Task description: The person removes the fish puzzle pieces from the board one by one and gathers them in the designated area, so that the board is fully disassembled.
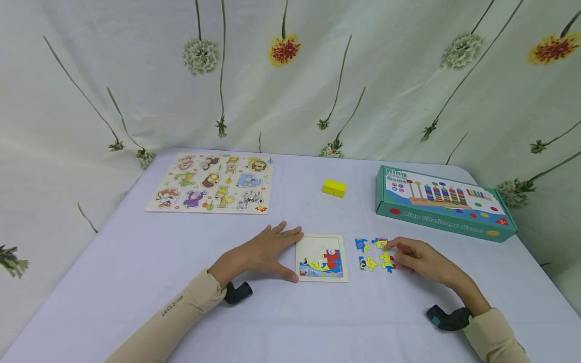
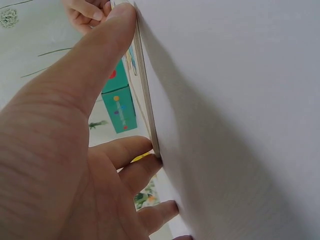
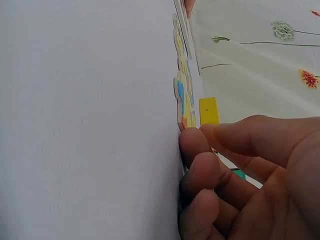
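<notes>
From my distant seat I see, on the far left of the table (image 1: 290, 322), a board (image 1: 190, 188) with many coloured animals (image 1: 194, 198). On the far right lies a green box (image 1: 445, 204), on which I can read "Ring Challenge Game". Between these two lies a yellow block (image 1: 334, 188), apart from both. Behind the table I see a pale cloth (image 1: 386, 65), printed with flowers (image 1: 284, 50).

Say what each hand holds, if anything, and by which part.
Left hand: no grip; its spread fingers touch the left edge of the puzzle tray. Right hand: fingers at the loose puzzle pieces; whether it pinches one cannot be told.
</notes>
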The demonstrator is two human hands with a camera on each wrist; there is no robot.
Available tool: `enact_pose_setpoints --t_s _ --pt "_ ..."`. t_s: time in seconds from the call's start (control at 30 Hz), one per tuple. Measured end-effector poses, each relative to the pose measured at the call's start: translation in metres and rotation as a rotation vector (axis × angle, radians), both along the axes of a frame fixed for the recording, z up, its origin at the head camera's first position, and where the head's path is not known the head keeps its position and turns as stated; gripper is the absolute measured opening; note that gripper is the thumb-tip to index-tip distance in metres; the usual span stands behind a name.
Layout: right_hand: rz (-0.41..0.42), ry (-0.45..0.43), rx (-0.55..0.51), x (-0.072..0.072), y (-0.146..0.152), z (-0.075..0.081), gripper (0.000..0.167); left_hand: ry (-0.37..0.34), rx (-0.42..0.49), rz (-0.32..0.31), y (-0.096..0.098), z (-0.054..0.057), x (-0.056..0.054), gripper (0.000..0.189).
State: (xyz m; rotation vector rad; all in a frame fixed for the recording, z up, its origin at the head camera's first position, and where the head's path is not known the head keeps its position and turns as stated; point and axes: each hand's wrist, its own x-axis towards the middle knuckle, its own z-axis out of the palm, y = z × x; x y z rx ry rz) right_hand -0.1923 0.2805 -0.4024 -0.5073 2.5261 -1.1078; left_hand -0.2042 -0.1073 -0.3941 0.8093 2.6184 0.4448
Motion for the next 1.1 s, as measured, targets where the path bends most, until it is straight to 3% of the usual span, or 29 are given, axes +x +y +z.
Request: enact_pose_setpoints --t_s 0.2,0.5,0.67,0.9,1.1 --pt "0.008 0.013 0.004 0.001 -0.002 0.002 0.024 -0.001 0.0 0.003 -0.001 0.0 0.0 0.101" --pt "0.012 0.17 0.071 0.0 -0.021 0.011 0.023 -0.008 0.003 0.005 -0.001 0.0 0.0 0.101" --pt "0.035 0.224 0.055 -0.004 -0.042 0.016 0.025 -0.008 0.018 -0.002 -0.001 0.0 0.0 0.101" --pt "0.086 0.258 0.018 -0.014 -0.068 0.014 0.029 -0.006 0.019 0.0 0.0 0.001 0.001 0.101" --pt "0.14 0.253 0.045 -0.02 -0.084 0.009 0.034 -0.003 0.021 -0.005 -0.001 0.002 0.001 0.101"
